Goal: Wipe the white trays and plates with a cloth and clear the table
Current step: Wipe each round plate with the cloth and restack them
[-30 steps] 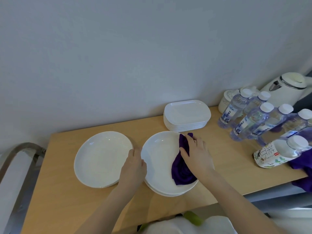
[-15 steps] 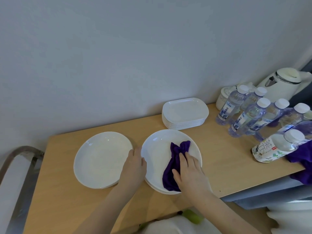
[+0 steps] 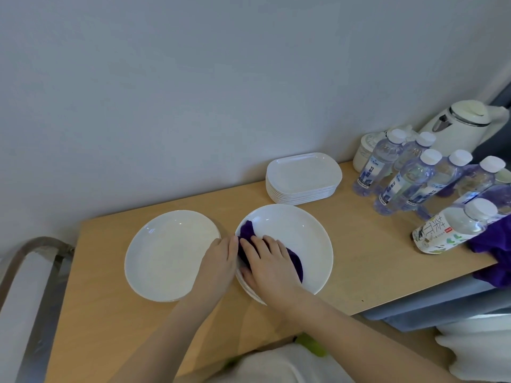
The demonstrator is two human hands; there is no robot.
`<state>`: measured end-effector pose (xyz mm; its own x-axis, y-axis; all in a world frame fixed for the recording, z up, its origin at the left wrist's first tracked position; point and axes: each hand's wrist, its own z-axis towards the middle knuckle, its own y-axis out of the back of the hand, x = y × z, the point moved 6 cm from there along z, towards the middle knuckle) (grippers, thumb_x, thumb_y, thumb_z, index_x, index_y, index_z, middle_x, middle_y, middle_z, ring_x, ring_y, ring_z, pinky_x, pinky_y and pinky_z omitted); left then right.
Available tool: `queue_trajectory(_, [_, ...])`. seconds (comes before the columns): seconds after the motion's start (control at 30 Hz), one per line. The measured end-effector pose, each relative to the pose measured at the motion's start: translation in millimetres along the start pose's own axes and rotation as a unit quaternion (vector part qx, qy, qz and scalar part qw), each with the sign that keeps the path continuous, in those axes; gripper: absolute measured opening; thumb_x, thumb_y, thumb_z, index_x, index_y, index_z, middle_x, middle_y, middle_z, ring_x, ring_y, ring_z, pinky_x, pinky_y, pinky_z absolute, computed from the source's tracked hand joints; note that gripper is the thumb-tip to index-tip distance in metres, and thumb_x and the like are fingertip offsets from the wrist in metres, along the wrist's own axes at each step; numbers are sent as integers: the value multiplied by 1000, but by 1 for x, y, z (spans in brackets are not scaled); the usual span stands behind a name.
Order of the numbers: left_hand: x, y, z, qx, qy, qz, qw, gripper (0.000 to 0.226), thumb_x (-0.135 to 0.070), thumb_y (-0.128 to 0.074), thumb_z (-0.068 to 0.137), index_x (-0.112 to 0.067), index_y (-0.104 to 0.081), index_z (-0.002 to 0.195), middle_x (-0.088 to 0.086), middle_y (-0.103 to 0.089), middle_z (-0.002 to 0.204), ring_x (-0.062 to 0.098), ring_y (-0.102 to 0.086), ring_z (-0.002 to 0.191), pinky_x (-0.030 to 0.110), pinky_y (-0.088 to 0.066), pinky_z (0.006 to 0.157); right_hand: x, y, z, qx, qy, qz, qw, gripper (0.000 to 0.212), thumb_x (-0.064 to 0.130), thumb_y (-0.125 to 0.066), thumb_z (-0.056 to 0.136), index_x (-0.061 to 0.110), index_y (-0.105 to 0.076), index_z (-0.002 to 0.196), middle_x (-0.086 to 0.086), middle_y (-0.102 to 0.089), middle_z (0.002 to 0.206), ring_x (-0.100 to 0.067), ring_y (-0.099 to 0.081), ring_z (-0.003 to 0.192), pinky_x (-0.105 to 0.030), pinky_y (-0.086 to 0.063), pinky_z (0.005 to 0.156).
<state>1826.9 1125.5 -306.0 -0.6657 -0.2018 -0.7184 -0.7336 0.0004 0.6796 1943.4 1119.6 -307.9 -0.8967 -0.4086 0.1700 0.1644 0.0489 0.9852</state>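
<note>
Your right hand (image 3: 269,262) lies flat, fingers straight, pressing the purple cloth (image 3: 294,261) into the left side of the round white plate (image 3: 304,239); no grip closed round it. That plate tops a small stack at the counter's (image 3: 367,261) near middle. Your left hand (image 3: 219,262) rests on the plate's rim at 9 o'clock, fingers loosely bent over the edge, steadying it; whether they curl under the rim I cannot tell. A second round plate (image 3: 166,255) sits just beside, at 9 o'clock of the first, apart from it. A stack of white trays (image 3: 302,178) stands at 12 o'clock, against the wall. At 2 to 3 o'clock: water bottles (image 3: 401,178), a tea bottle (image 3: 453,226) lying on its side, a white kettle (image 3: 464,128) behind. Another purple cloth (image 3: 495,250) hangs over the counter's right edge.
</note>
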Motion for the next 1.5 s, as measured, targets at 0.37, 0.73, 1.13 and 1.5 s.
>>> queue_trajectory(0.37, [-13, -5, -5, 20, -20, 152, 988, 37, -21, -33, 100, -21, -41, 136, 6, -53, 101, 25, -54, 90, 40, -49, 79, -21, 6, -29, 81, 122, 113, 983, 44, 18, -45, 91, 28, -49, 134, 6, -53, 131, -20, -42, 121, -39, -35, 102])
queue_trajectory(0.73, [-18, -7, -3, 5, 12, 178, 984, 43, -12, -36, 97, -17, -39, 140, 7, -55, 100, 25, -56, 91, 39, -50, 78, -94, 28, -45, 88, 96, -6, 991, 39, 26, -46, 94, 39, -52, 131, 13, -51, 134, -18, -43, 125, -35, -34, 96])
queue_trajectory(1.13, [-16, -11, -1, -2, 29, 206, 978, 47, -11, -37, 96, -19, -33, 143, 4, -52, 102, 25, -56, 90, 33, -45, 72, -122, 33, 11, -12, -70, -82, 994, 41, 10, -62, 83, 23, -60, 122, -1, -54, 133, -31, -47, 120, -42, -37, 94])
queue_trajectory(1.5, [-13, -15, -5, -18, 58, 205, 977, 44, -13, -35, 98, -21, -32, 141, 1, -51, 107, 21, -53, 93, 31, -43, 70, -154, 64, 16, -134, -121, 144, 973, 36, 7, -54, 85, 15, -60, 120, 0, -58, 124, -28, -46, 103, -34, -38, 88])
